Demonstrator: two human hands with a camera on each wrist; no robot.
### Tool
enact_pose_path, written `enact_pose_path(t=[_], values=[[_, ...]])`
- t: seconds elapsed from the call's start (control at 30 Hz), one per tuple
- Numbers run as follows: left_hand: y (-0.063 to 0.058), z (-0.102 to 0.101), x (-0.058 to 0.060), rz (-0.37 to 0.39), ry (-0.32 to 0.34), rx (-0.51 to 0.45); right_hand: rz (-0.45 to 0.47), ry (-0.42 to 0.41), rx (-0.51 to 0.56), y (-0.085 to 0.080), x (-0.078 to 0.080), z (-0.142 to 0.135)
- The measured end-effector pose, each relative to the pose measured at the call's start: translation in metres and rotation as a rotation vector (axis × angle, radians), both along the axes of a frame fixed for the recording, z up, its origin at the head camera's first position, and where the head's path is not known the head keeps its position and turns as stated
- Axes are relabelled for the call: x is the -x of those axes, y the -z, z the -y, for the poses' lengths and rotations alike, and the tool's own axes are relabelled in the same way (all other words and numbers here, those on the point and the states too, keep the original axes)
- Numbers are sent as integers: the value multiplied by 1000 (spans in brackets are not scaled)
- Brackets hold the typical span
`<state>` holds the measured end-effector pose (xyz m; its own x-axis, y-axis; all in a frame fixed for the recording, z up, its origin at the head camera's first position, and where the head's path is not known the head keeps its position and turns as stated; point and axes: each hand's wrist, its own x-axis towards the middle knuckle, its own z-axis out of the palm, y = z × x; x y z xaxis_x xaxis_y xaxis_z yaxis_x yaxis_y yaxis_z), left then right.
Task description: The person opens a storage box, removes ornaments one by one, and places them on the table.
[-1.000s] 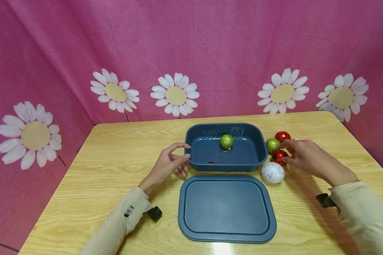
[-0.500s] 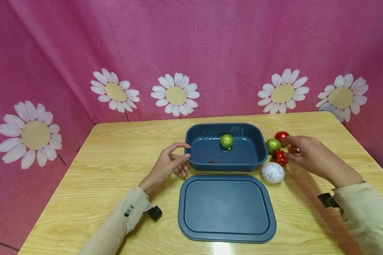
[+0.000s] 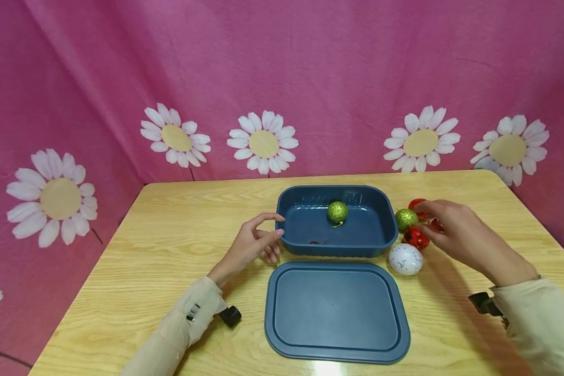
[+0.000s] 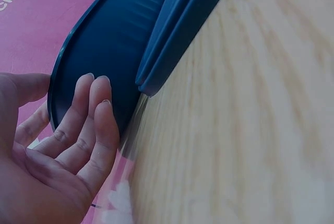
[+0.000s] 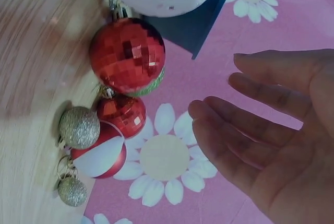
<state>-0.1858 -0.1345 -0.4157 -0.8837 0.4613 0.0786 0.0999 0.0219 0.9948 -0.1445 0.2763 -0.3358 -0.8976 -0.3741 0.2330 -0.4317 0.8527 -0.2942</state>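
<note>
My left hand holds its thumb and index fingertip at the left rim of a dark blue rectangular box. Its other fingers lie along the outer wall in the left wrist view. In the box sit a green glitter ball and a mostly hidden small red thing. My right hand hovers over a cluster of baubles, its fingers apart with nothing between them. Under and beside it are a faceted red bauble, a green glitter ball, another red bauble and a white speckled ball.
A flat blue lid lies in front of the box. The right wrist view also shows a red-and-white bauble and small glitter balls, which my right hand hides from the head. Pink flowered cloth hangs behind the table.
My right hand has risen slightly away from the front red bauble. My left hand stays at the box rim. The head view has shifted a little.
</note>
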Motion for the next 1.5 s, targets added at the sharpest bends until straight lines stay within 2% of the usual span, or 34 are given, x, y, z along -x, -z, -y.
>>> enact_pose_path(t=[0.2,0.37,0.7,0.97,1.27,1.5], values=[[-1,-1,1,-4,2,5,-48,-32,16,1,-1,10],[-1,-1,0,4,-4,-1,-38,-27,10,-3,0,23],[1,-2,0,13,5,-10,-68,-97,14,-8,13,51],[-1,-1,0,14,-2,-11,-8,-124,42,-9,29,74],[-1,0,0,17,0,-10,4,-159,52,-7,43,96],[0,0,1,15,2,-7,66,-134,24,1,52,112]])
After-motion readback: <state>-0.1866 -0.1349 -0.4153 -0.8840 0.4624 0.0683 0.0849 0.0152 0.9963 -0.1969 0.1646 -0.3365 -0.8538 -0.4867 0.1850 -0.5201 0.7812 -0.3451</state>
